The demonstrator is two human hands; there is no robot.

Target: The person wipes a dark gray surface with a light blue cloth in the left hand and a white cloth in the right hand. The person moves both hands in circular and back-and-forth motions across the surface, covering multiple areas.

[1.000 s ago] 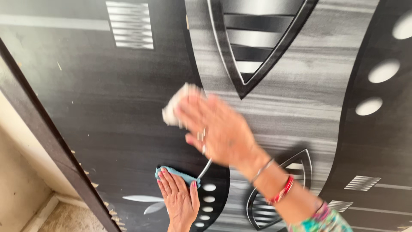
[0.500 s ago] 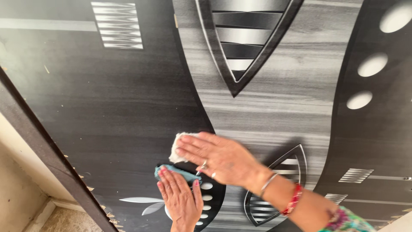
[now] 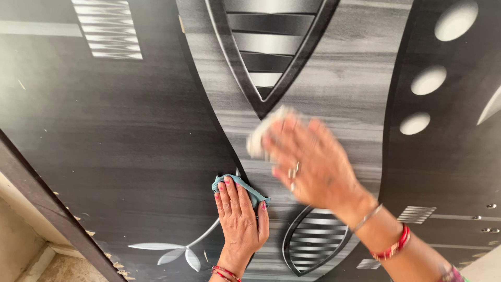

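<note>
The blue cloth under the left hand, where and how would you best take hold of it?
The blue cloth lies flat against the dark door panel, mostly covered by the left hand. Its bunched upper edge sticks out past the fingertips; a pinch grip there, coming from above, looks best, since nothing covers that fold.

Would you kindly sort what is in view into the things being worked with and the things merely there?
In use:
- right hand pressing a white cloth on the door
- left hand flat on a blue cloth, also on the door

Merely there:
- door frame, chipped at the edge
- floor
- wall
</note>
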